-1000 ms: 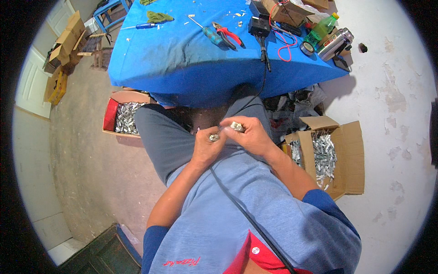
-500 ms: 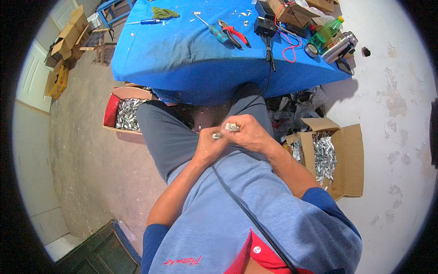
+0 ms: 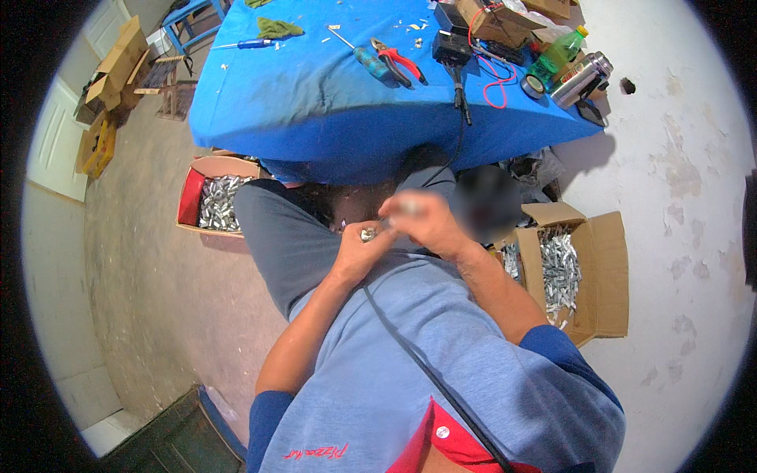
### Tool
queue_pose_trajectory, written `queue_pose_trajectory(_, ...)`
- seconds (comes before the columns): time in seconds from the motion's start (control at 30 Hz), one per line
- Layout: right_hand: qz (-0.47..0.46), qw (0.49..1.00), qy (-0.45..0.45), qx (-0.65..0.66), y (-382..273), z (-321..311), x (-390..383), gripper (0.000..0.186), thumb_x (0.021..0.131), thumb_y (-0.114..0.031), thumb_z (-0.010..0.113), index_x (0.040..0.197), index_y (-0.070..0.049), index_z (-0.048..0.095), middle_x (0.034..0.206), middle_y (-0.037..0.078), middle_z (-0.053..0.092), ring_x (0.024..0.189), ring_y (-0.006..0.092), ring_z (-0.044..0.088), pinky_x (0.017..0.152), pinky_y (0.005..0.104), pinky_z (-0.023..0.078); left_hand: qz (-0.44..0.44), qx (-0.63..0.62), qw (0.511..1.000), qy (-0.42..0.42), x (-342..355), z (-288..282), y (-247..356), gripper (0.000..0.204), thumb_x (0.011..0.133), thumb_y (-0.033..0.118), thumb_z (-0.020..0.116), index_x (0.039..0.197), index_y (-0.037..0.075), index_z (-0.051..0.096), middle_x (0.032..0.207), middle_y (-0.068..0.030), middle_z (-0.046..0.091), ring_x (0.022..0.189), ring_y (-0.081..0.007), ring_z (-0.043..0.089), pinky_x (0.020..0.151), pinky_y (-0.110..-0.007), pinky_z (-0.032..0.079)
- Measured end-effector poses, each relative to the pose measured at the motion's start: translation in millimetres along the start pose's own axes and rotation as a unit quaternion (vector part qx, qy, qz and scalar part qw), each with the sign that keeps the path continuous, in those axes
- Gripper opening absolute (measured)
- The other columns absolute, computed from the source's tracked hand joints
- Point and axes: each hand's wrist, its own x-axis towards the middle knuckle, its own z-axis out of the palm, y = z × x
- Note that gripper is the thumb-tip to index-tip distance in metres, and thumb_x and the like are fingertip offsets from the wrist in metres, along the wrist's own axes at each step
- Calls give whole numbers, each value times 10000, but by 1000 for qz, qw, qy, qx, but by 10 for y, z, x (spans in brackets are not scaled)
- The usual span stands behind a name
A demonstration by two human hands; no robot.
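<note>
Above my lap, my left hand (image 3: pixel 356 254) is closed round a small silvery metal piece (image 3: pixel 368 234), whose end shows between thumb and fingers. My right hand (image 3: pixel 432 230) is just beside it, fingers bent in a pinch over a small pale metallic piece (image 3: pixel 410 207) smeared by blur. The two hands nearly meet, and I cannot tell whether the pieces touch. Several similar silvery pieces (image 3: pixel 223 203) fill a red-lined box (image 3: pixel 189 199) beside my left knee. Longer silvery pieces (image 3: pixel 561 270) lie in an open cardboard box (image 3: pixel 603 276) to my right.
Ahead stands a table under a blue cloth (image 3: pixel 315 118). On it lie red-handled pliers (image 3: pixel 400 63), a screwdriver (image 3: pixel 371 63), a green rag (image 3: pixel 277 28), a black adapter (image 3: pixel 453 49), a green bottle (image 3: pixel 560 51) and a steel flask (image 3: pixel 582 80). A black cable (image 3: pixel 426 359) crosses my shirt.
My right hand has lifted slightly and turned beside the left, and its piece is now blurred. The left hand still grips its piece, almost in place. The view has shifted a little.
</note>
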Motion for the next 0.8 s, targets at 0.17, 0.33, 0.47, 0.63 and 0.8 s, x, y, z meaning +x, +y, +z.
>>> queue_pose_trajectory(0.17, 114, 945, 98, 289, 117, -412, -146, 129, 858, -118, 584, 969, -53, 588, 636, -45, 448, 458, 32, 347, 388, 204, 281, -43, -81, 996, -11, -2, -47, -40, 329, 875, 228, 632, 625, 73, 483, 559, 10, 447, 472, -64, 361, 437, -244, 264)
queue_pose_trajectory(0.33, 43, 833, 448, 323, 932, -1789, -905, 157, 852, -177, 600, 930, -54, 541, 678, -2, 482, 503, 87, 420, 429, 237, 347, -31, -97, 995, -12, -19, -48, -52, 351, 872, 239, 636, 607, 70, 479, 541, 6, 448, 462, -74, 368, 441, -253, 285)
queue_pose_trajectory(0.47, 155, 636, 651, -384, 1493, -2723, -1916, 455, 869, -285, 603, 1151, 68, 549, 1080, 237, 615, 956, 366, 609, 865, 470, 460, -24, -16, 1000, -11, -15, 17, 26, 360, 860, 251, 651, 592, 69, 496, 525, 14, 446, 468, -68, 377, 446, -247, 286)
queue_pose_trajectory(0.63, 62, 748, 560, -350, 1471, -2283, -1772, 412, 840, -232, 691, 1138, 36, 595, 1017, 162, 650, 921, 287, 620, 819, 359, 483, -26, 15, 999, -21, -1, 57, 27, 347, 844, 255, 669, 597, 58, 526, 538, 22, 466, 493, -58, 391, 462, -239, 291)
queue_pose_trajectory(0.8, -81, 966, 231, -76, 490, -401, -553, 198, 888, -206, 660, 973, -31, 690, 877, 50, 685, 775, 141, 628, 681, 289, 511, -16, 116, 992, -49, -16, 86, 134, 227, 834, 205, 667, 709, 19, 638, 638, 33, 552, 612, -47, 472, 539, -235, 385)
